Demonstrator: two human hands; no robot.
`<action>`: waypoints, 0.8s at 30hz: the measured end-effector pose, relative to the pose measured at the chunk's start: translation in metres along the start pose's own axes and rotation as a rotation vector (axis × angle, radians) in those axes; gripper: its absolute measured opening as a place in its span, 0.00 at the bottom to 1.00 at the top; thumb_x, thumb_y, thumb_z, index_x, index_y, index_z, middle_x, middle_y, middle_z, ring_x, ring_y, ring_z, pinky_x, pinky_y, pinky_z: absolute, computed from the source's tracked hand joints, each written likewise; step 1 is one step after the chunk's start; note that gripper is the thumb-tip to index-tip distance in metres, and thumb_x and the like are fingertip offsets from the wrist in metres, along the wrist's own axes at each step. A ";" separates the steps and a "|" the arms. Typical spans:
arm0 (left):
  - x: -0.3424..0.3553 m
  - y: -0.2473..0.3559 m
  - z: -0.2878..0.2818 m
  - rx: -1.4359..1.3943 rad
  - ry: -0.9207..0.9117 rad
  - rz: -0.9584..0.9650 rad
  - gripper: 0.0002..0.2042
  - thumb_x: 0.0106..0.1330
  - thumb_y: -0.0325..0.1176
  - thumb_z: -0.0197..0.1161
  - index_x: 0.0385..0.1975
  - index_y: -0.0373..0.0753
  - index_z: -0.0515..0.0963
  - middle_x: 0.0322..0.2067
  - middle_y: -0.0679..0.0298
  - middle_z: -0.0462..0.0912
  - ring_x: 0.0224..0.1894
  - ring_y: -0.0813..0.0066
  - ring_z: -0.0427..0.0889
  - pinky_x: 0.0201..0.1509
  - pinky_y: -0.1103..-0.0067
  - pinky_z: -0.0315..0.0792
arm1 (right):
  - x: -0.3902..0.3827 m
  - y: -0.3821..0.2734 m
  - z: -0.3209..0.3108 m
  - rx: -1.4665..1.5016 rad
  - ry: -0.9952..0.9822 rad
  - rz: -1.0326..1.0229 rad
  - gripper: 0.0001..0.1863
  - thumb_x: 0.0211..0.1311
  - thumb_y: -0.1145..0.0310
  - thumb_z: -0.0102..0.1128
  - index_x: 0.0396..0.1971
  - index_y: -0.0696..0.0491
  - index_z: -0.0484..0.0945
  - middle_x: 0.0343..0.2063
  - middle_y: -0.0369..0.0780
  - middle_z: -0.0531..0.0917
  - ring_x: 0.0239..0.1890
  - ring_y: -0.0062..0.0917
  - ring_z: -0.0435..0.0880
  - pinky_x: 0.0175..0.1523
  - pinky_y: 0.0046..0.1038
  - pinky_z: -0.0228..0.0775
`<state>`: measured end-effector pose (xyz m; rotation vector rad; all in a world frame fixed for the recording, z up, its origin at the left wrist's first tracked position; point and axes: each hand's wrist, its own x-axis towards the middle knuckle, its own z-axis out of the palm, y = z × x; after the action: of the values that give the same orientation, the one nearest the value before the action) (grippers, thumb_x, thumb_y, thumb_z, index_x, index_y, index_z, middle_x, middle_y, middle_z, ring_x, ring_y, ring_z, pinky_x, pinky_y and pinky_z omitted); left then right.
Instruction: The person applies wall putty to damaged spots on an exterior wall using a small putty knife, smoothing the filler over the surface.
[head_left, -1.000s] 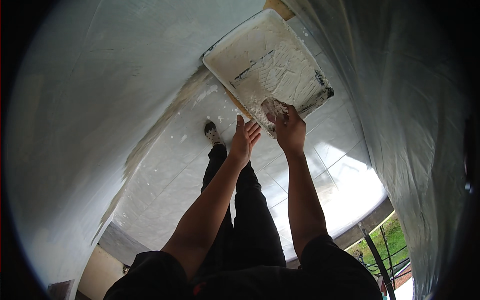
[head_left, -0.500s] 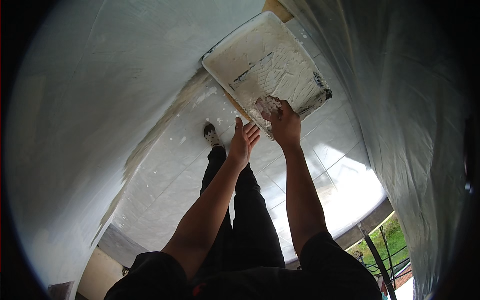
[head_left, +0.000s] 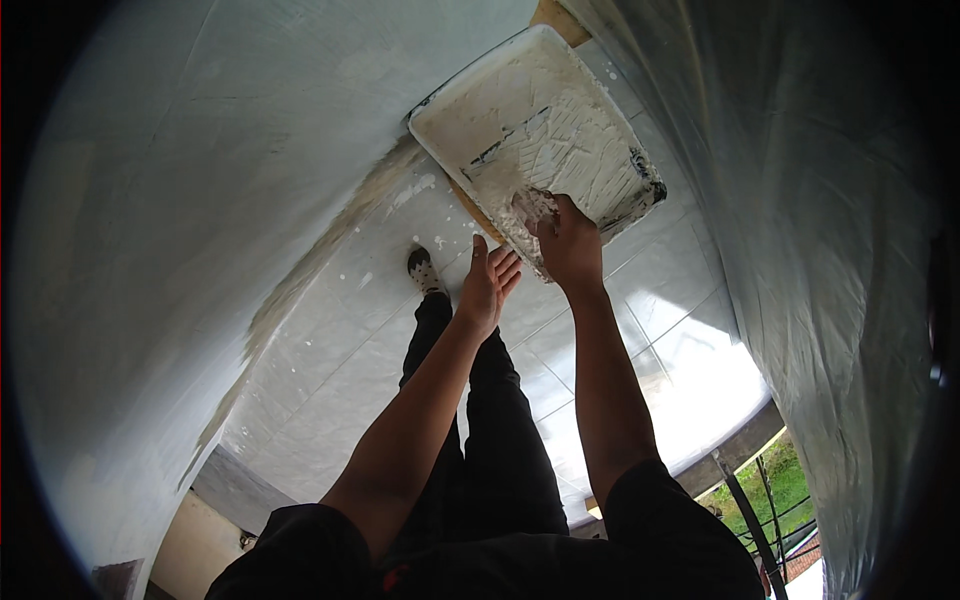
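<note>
A rectangular paint tray (head_left: 470, 110), its ridged bed smeared with thick off-white paint, lies ahead of me. At its near corner my right hand (head_left: 572, 238) is closed on a crumpled, paint-coated wad (head_left: 533, 208), which meets the wet paint. Whether the wad is cloth or plastic I cannot tell. My left hand (head_left: 488, 285) is open and holds nothing. Its thumb points up and its fingers are apart, just short of the tray's near corner.
A pale, smeared wall (head_left: 230, 190) rises on the left. Translucent plastic sheeting (head_left: 800, 250) hangs on the right. Paint spots mark the tiled floor (head_left: 330, 340) around my socked foot (head_left: 422, 265). A wooden piece (head_left: 478, 213) shows under the tray's edge. Railing bars (head_left: 750, 515) stand at lower right.
The wad in my right hand has shifted very slightly within the tray's near corner. My left hand stays open in about the same place.
</note>
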<state>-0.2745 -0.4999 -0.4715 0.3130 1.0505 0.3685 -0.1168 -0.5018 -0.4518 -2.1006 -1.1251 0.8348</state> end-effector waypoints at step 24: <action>0.006 0.008 -0.001 -0.033 0.078 0.074 0.51 0.70 0.72 0.35 0.72 0.22 0.44 0.73 0.40 0.49 0.76 0.51 0.53 0.79 0.65 0.48 | -0.010 0.010 0.014 -0.025 -0.049 0.046 0.13 0.60 0.70 0.56 0.44 0.58 0.74 0.36 0.54 0.83 0.41 0.53 0.82 0.46 0.47 0.75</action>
<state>-0.2734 -0.4902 -0.4733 0.3109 1.1098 0.4668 -0.1270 -0.5124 -0.4653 -2.1439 -1.1222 0.9031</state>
